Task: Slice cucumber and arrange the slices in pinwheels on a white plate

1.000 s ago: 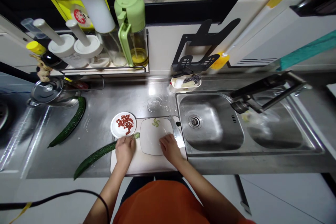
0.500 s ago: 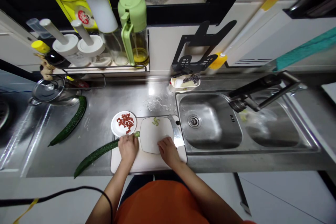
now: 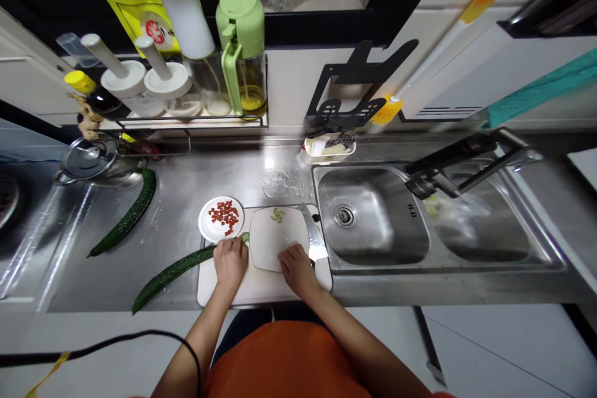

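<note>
My left hand (image 3: pixel 231 263) is closed round the end of a long green cucumber (image 3: pixel 173 275) that slants off to the lower left. A small green end piece (image 3: pixel 245 237) shows just beyond its fingers. My right hand (image 3: pixel 298 267) lies with its fingers stretched over the lower right part of a squarish white plate (image 3: pixel 268 245). Thin green slices (image 3: pixel 277 215) sit near that plate's far edge. Close to the right hand, a knife (image 3: pixel 316 236) rests along the plate's right side, its blade pointing away. Beneath all this is a white cutting board (image 3: pixel 219 292).
A round white plate (image 3: pixel 204 230) holds diced red pieces (image 3: pixel 224 216). Another cucumber (image 3: pixel 128 221) lies left, by a lidded pot (image 3: pixel 88 158). The double sink (image 3: pixel 377 217) and tap (image 3: pixel 448 165) are right. Behind stands a rack with a green-topped oil bottle (image 3: pixel 241 18).
The view has shifted very slightly. My left hand has moved a touch to the right with the cucumber; my right hand stays on the plate.
</note>
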Motion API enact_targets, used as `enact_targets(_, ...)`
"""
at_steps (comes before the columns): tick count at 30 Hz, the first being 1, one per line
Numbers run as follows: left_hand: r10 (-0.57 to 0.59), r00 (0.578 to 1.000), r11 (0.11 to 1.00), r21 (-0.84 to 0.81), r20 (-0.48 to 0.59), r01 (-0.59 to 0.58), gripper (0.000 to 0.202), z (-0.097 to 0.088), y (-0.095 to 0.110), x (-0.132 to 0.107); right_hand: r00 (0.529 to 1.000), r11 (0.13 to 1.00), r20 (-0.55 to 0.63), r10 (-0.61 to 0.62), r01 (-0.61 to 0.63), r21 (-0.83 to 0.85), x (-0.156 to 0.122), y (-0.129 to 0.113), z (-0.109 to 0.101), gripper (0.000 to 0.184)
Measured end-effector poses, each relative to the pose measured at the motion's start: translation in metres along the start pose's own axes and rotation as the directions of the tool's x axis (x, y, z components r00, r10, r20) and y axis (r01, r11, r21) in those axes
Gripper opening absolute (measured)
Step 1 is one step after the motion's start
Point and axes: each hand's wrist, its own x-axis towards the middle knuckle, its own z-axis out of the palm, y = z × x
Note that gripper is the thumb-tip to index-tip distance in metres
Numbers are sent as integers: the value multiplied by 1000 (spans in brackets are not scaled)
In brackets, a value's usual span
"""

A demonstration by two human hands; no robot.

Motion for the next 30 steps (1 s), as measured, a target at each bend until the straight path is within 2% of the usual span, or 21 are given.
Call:
enact_targets(8,20,1000,996,-82,-8,-20,28,-2,-6,1,1000,1000,-9,-10,10,-2,-1,0,0,17)
enact_targets(10,3,1000,989,-150,-29,-7,29,-4,-8,2,1000,1000,-12,-6,6,13,0,0,-1,17)
enact_targets(13,-24,999,942,-337,-41,8,27,-9,-10,5,1000,998,-12,18,-18,67,3,0,-5,17)
enact_targets(15,-53,999,871,-489,-2,45,24,-15,-9,7,999,992,-17,44,-41,121,7,-1,-8,17)
enact_targets(19,-94,975,692,-691,202,210,22,-24,0,11,994,963,-58,88,-70,260,22,-5,-17,15)
enact_targets(25,58,905,396,-842,421,366,20,-28,25,20,984,886,-93,150,-92,453,43,-14,-34,17)
enact_targets(27,115,876,333,-849,468,410,20,-29,31,22,982,859,-55,179,-129,496,47,-15,-39,20)
enact_targets(30,161,847,291,-845,506,449,22,-28,35,26,972,802,41,229,-213,558,50,-16,-45,17)
